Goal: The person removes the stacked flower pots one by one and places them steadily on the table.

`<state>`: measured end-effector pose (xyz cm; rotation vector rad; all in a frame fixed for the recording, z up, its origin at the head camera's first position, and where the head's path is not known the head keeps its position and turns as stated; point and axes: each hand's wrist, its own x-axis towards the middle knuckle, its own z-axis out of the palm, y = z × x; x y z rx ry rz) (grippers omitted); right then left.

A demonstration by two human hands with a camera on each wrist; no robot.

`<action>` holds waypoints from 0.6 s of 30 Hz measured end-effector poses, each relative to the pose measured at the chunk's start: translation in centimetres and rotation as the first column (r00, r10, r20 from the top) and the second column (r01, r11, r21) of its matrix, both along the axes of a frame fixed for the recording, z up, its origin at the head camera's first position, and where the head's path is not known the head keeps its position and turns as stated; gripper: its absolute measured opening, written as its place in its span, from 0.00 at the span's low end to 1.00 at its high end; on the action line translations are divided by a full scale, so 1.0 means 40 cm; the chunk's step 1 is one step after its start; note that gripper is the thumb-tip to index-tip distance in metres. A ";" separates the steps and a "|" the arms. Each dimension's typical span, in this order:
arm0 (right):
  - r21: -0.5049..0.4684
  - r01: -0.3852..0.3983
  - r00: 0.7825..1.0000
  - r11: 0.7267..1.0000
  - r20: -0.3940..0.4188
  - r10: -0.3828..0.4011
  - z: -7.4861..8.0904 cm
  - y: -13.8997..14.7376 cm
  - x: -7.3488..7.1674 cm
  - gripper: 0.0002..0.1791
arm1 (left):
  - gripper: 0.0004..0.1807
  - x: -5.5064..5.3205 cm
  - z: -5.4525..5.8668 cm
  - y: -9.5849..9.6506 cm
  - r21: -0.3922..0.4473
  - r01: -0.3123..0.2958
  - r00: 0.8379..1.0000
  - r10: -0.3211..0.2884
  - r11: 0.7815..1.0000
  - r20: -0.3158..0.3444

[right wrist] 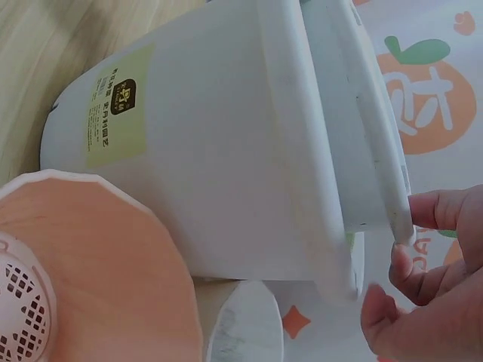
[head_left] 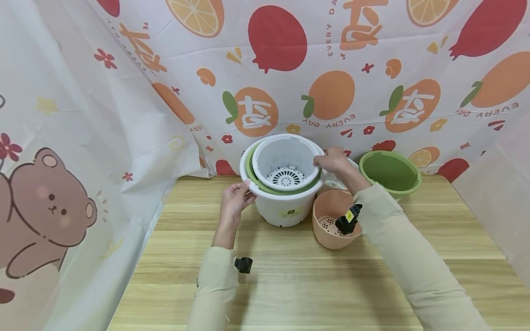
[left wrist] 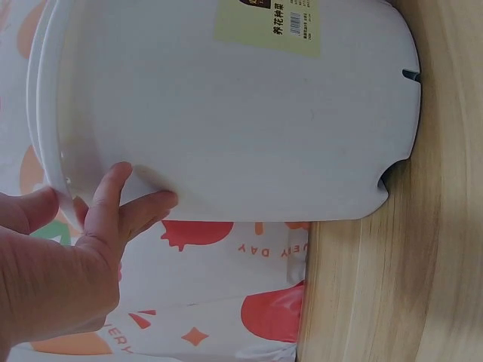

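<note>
A large white flowerpot (head_left: 285, 214) with a yellow-green label stands upright at the back of the table. Nested in it are a green pot (head_left: 250, 166) and, innermost, a smaller white flowerpot (head_left: 281, 154) with a slotted bottom. My left hand (head_left: 235, 197) grips the large pot's rim at its front left, thumb over the edge and fingers underneath against the wall, as the left wrist view shows. My right hand (head_left: 334, 160) holds the rim of the smaller white flowerpot on its right side. In the right wrist view that rim (right wrist: 385, 151) stands above the large pot's rim.
Close to the right of the stack is a peach-coloured pot (head_left: 323, 209) with a perforated bottom, under my right forearm. Behind it, another white pot (head_left: 333, 184) is partly hidden. A green pot (head_left: 389, 170) stands at the back right, near the fruit-print cloth (head_left: 290, 82).
</note>
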<state>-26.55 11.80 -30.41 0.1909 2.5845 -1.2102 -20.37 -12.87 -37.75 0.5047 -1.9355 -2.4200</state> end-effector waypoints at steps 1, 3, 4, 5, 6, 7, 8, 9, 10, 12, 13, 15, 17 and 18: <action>-0.012 -0.007 1.000 1.000 0.007 0.007 0.001 0.001 0.001 0.21 | 0.12 0.000 0.000 0.000 0.001 0.002 1.000 -0.002 1.000 0.000; -0.036 -0.021 1.000 0.999 0.017 0.022 0.001 0.002 0.000 0.18 | 0.12 0.000 0.000 0.000 0.004 -0.001 1.000 0.001 1.000 0.001; -0.046 -0.026 0.999 0.999 0.023 0.027 0.001 0.003 0.000 0.16 | 0.12 -0.001 0.000 0.000 0.006 -0.001 1.000 0.001 1.000 0.001; -0.059 -0.030 0.999 0.998 0.027 0.032 0.000 0.004 -0.001 0.14 | 0.12 -0.001 0.000 -0.001 0.007 -0.002 1.000 0.002 1.000 0.001; -0.068 -0.035 0.999 0.997 0.030 0.037 -0.001 0.005 -0.001 0.13 | 0.12 0.000 0.000 -0.001 0.005 -0.002 1.000 0.002 1.000 0.001; -0.077 -0.041 0.999 0.996 0.031 0.044 -0.001 0.006 -0.002 0.11 | 0.12 0.000 0.000 0.000 0.003 -0.004 1.000 0.004 1.000 0.001; -0.088 -0.044 0.998 0.995 0.033 0.047 -0.002 0.006 -0.002 0.09 | 0.11 0.000 0.001 0.000 0.002 -0.006 1.000 0.006 1.000 0.003; -0.098 -0.048 0.998 0.994 0.035 0.051 -0.001 0.007 -0.002 0.08 | 0.11 0.001 0.001 0.000 0.001 -0.006 1.000 0.006 1.000 0.003; -0.105 -0.051 0.998 0.993 0.035 0.055 -0.001 0.008 -0.002 0.07 | 0.11 0.001 0.001 0.000 0.000 -0.006 1.000 0.006 1.000 0.004; -0.115 -0.062 0.997 0.991 0.039 0.067 0.000 0.009 -0.002 0.07 | 0.11 0.001 0.001 -0.001 0.000 -0.004 1.000 0.004 1.000 0.007; -0.119 -0.064 0.997 0.991 0.043 0.069 0.002 0.010 -0.001 0.07 | 0.12 0.001 0.001 0.000 0.002 -0.003 1.000 0.003 1.000 0.008; -0.125 -0.064 0.996 0.990 0.049 0.071 0.004 0.011 0.000 0.09 | 0.12 0.000 0.000 -0.001 0.004 -0.001 1.000 0.001 1.000 0.009; -0.135 -0.064 0.996 0.989 0.057 0.072 0.005 0.012 0.001 0.12 | 0.12 -0.001 0.000 -0.001 0.004 0.001 1.000 -0.001 1.000 0.011; -0.140 -0.058 0.996 0.988 0.061 0.068 0.007 0.011 0.002 0.13 | 0.12 -0.001 0.000 -0.001 0.004 0.001 1.000 -0.001 1.000 0.011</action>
